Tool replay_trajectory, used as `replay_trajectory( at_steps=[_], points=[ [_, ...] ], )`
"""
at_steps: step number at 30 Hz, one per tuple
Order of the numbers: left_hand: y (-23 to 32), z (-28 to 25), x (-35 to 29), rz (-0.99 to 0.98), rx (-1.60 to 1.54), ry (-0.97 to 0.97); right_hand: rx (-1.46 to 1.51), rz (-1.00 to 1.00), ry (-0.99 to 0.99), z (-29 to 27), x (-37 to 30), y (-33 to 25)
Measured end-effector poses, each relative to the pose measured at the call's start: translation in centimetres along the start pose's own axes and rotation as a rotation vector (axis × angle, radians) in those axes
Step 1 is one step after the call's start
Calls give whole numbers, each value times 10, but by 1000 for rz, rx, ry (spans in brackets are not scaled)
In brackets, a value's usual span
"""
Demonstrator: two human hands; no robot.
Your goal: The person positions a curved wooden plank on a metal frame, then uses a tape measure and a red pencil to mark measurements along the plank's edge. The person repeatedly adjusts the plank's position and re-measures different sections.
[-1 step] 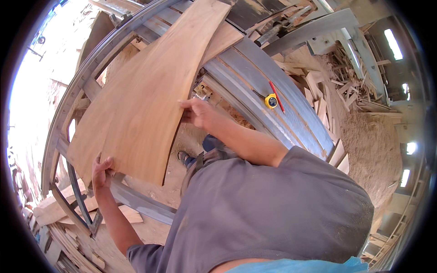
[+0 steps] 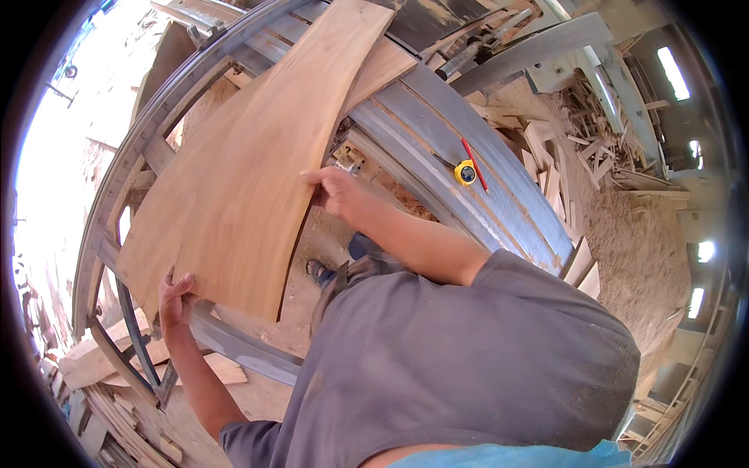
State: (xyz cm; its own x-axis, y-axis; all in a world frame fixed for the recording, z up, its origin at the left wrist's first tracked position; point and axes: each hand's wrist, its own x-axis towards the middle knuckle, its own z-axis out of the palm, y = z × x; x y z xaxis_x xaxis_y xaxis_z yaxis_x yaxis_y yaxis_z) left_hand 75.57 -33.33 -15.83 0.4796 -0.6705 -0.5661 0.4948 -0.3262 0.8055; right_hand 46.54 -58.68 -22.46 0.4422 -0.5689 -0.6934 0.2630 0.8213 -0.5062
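A wide, curved wooden plank [image 2: 242,171] lies slanted across a grey metal frame [image 2: 437,132]. My left hand [image 2: 175,300] grips the plank's near lower corner, fingers curled over its edge. My right hand [image 2: 335,191] holds the plank's curved right edge about halfway up. A second, narrower board [image 2: 386,66] sticks out from under the plank at its far end. My grey shirt fills the lower middle of the view.
A yellow tape measure [image 2: 466,172] and a red pencil [image 2: 474,165] rest on the metal rail to the right. Wood offcuts [image 2: 601,125] and sawdust cover the floor on the right. Stacked boards [image 2: 101,366] lie at lower left. My sandalled foot [image 2: 318,271] stands under the frame.
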Motion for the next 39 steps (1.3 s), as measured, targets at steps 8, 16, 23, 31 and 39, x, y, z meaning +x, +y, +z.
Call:
replay_trajectory(
  at_steps=[8,16,23,31,39],
  points=[
    [-7,-161,68,261,104,599,-295,109,-57,79,-20,116],
    [-66,-123,14,490,591,1327,-1355,-843,-302,26,43,-28],
    [-155,69,-15,237,-321,1051,-1831,-1215,602,-143,236,-299],
    [-124,74,73,467,-1017,1026,-2375,-1486,536,-214,314,-328],
    [-90,85,118,250,-920,1047,-1398,-921,680,-191,237,-333]
  ],
)
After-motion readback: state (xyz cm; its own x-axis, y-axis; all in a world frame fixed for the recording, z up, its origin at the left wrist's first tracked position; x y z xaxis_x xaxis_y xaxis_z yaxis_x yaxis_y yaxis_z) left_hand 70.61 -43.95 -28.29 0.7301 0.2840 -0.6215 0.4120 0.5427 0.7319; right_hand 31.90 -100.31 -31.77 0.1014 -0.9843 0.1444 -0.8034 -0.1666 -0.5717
